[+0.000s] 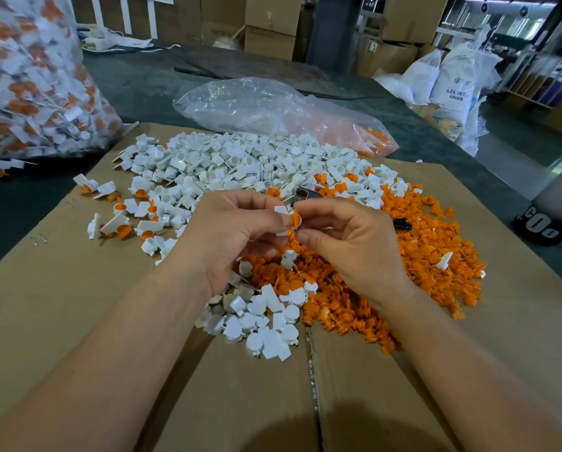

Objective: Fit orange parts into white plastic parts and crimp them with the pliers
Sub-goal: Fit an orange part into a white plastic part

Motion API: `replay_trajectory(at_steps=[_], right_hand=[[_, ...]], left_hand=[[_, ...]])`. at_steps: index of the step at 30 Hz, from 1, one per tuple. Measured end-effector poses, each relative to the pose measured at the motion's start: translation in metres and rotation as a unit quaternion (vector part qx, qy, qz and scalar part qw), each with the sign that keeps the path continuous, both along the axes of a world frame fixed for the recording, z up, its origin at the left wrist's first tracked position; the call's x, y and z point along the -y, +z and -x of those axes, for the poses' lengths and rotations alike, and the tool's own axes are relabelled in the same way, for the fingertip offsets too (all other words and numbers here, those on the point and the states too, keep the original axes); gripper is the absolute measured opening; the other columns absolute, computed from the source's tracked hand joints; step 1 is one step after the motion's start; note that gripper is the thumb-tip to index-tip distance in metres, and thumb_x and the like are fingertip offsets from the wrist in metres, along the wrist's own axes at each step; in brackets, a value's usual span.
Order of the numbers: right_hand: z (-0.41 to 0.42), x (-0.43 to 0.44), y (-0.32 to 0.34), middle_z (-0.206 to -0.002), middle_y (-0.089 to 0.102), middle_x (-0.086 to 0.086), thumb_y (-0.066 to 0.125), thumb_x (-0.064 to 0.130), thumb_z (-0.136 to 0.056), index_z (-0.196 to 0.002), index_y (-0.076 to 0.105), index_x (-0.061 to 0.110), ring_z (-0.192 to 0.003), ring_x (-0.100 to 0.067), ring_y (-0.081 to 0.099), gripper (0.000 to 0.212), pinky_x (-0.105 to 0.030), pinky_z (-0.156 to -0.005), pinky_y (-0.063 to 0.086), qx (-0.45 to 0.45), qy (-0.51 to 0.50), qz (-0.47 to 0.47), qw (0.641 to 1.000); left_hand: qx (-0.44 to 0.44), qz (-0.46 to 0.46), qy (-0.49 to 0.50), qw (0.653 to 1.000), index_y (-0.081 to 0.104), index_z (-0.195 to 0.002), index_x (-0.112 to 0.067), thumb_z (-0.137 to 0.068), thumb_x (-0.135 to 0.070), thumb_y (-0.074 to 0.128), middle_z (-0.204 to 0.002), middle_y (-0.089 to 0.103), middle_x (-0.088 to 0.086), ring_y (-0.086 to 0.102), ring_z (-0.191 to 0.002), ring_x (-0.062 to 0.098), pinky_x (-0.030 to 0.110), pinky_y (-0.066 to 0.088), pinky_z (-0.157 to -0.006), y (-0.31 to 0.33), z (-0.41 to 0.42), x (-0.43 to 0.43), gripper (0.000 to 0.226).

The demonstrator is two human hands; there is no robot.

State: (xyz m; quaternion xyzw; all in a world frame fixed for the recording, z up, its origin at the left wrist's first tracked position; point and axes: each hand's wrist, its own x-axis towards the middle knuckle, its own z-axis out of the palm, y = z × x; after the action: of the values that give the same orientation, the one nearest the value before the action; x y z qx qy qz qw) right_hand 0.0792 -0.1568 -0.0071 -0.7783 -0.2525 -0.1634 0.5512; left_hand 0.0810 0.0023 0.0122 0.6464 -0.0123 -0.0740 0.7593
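One orange part (295, 219) between both hands (237, 230) (348, 243)

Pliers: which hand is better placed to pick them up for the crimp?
Right, likely. The pliers lie just beyond the right hand, which pinches the orange part; the left hand pinches the white part and can steady both.

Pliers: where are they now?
Head view, centre: the pliers lie on the parts pile just behind the right hand, which hides their middle.

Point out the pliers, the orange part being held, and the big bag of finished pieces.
pliers (304, 193): head view, on the metal head.
orange part (295, 220): head view, on its round face.
bag of finished pieces (28, 93): head view, on its bulging front.
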Motion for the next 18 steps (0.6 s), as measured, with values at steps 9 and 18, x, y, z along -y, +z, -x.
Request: replay_trajectory(at_steps=[9, 18], right_hand=[[0.0004, -0.0007, 0.0011, -0.080, 0.067, 0.018, 0.069, -0.008, -0.073, -0.087, 0.064, 0.033, -0.079, -0.003, 0.067, 0.044, -0.017, -0.072, 0.053, -0.008, -0.004, 0.005, 1.000], [0.0062, -0.0050, 0.0072, -0.086, 0.067, 0.014, 0.069, 0.020, -0.069, -0.090, 0.064, 0.029, -0.079, -0.004, 0.067, 0.023, -0.018, -0.069, 0.053, 0.008, 0.015, -0.015, 1.000]], left_hand=[[0.005, -0.010, 0.002, 1.000, 0.065, -0.073, -0.004, -0.068, 0.003, 0.072, -0.057, 0.065, 0.006, 0.063, -0.052, 0.012, 0.018, 0.047, -0.046, -0.0012, -0.0011, 0.0002, 0.011], [0.012, -0.006, -0.006, 1.000, 0.066, -0.066, -0.007, -0.068, 0.005, 0.072, -0.057, 0.065, 0.006, 0.064, -0.054, 0.013, 0.019, 0.050, -0.048, -0.0009, -0.0005, 0.0008, 0.014]])
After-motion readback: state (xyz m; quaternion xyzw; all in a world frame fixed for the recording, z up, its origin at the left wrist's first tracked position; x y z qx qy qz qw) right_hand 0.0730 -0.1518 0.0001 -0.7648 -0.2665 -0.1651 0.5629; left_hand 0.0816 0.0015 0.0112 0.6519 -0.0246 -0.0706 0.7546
